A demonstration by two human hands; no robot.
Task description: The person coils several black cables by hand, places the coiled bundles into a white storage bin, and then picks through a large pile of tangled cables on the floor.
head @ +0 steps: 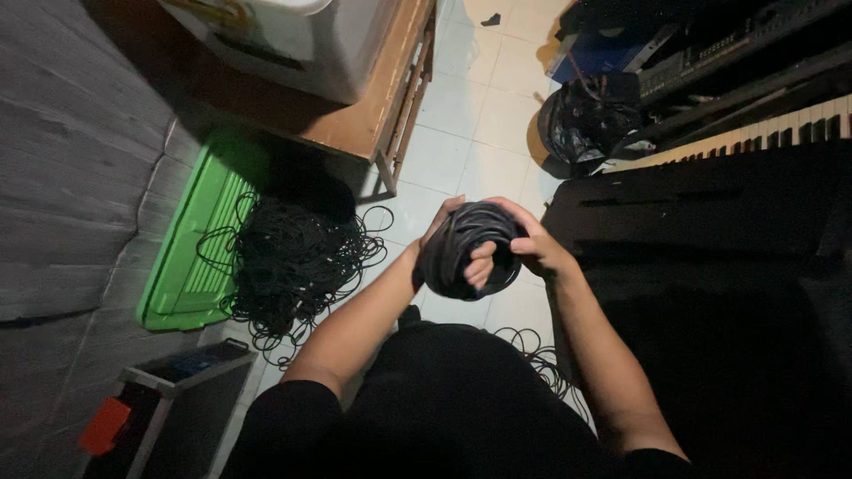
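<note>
While both hands, left hand (pixel 457 239) and right hand (pixel 532 248), grip the cable coil (pixel 466 248) at centre frame, loose cable pile (pixel 293 262) and green lid (pixel 191 257) sit left; keyboard (pixel 754 133) cut off upper right.

A flat green crate lid (pixel 191 257) lies on the floor, well left of the fingers. A dark open case (pixel 177 390) with a red patch sits below it. No labels, signs or screens show.

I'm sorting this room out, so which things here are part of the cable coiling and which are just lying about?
In hand:
coiled black cable
left hand
right hand
loose cable pile

Lying about:
green crate
wooden table
keyboard
black case
</note>
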